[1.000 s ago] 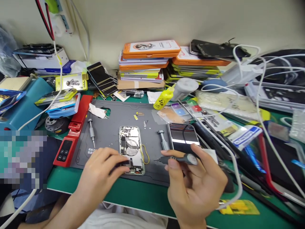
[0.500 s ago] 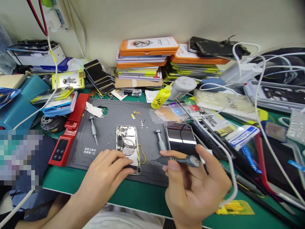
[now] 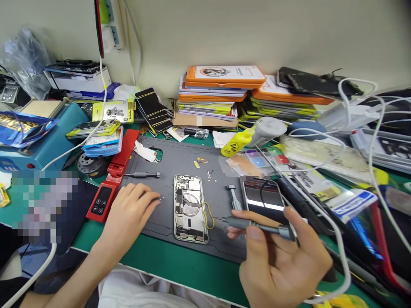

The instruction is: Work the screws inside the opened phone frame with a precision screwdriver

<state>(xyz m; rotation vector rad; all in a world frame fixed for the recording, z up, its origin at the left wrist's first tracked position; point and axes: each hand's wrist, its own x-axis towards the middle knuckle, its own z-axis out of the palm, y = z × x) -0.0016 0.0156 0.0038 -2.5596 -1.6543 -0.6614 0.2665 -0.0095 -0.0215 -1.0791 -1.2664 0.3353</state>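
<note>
An opened phone body [image 3: 190, 208] lies on the dark grey work mat [image 3: 180, 164], its inner parts showing. My left hand [image 3: 130, 214] rests on the mat to the left of the phone, fingers bent and close together, fingertips down near tiny screws; what is under them is hidden. My right hand [image 3: 282, 261] grips a grey precision screwdriver [image 3: 253, 224] with its tip pointing left toward the phone's lower right side. A second screwdriver [image 3: 143, 174] lies just beyond my left hand. A third one [image 3: 232, 195] lies right of the phone.
A phone screen [image 3: 265, 199] lies right of the mat. A red device [image 3: 112, 179] borders the mat's left edge. A yellow bottle [image 3: 237, 142], stacked orange and yellow boxes [image 3: 221, 92], white cables [image 3: 353, 128] and a blue machine [image 3: 41, 137] crowd the bench.
My left hand came off the phone's lower end and moved left onto the mat. The screwdriver left of the phone now lies sideways. The view shifted, and my right hand still holds its screwdriver.
</note>
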